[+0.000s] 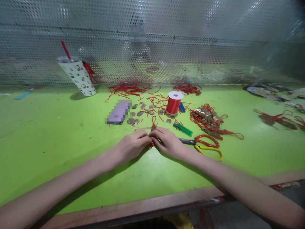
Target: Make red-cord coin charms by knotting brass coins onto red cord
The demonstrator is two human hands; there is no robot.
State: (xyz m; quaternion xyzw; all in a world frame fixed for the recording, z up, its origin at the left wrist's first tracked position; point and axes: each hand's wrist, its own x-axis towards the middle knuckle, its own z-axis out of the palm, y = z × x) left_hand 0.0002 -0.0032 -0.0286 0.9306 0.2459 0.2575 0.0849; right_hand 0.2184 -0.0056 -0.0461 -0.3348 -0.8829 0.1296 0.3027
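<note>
My left hand (134, 144) and my right hand (168, 143) meet at the middle of the green table, fingers closed together on a string of coins (153, 128) tied with red cord. A red cord loop (154, 120) sticks out beyond my fingertips, and a bit of red knot shows below them; the rest is hidden by the fingers. Scissors (202, 144) with one red and one yellow handle lie just right of my right hand. A green lighter (183, 129) rests above them. Loose round coins (133, 121) are scattered past my hands.
A spool of red cord (173, 103) stands behind, by a blue lighter (182, 107). Finished-looking coin strings (207, 119) are heaped to the right. A phone (119, 111) lies left of the coins; a patterned tumbler (78, 76) stands farther back. Perforated metal (107, 47) closes the rear.
</note>
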